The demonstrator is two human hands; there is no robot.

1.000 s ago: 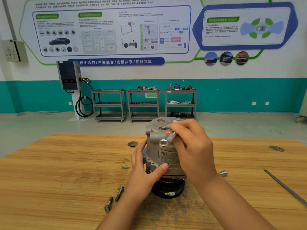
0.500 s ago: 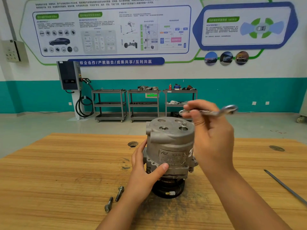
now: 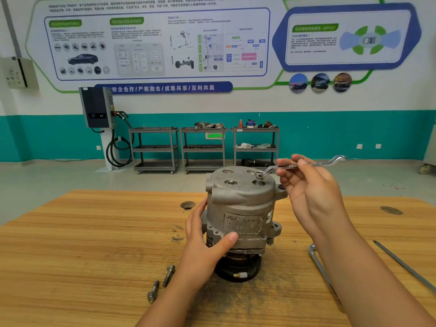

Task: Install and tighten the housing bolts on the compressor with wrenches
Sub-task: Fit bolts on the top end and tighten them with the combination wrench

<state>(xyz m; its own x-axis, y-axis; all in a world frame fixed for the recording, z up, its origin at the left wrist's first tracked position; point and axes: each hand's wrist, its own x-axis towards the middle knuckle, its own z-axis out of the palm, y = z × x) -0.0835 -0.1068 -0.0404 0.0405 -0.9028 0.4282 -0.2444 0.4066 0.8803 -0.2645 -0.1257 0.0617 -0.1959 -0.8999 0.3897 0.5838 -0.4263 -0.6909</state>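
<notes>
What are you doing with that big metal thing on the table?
A person is bolting a compressor together on a wooden table. The left hand grips its side to steady it. The right hand holds a wrench, with its ring end set on a bolt sticking up from the top face. Two loose bolts lie on the table near the left wrist, not yet installed. Another wrench lies on the table by the right forearm.
</notes>
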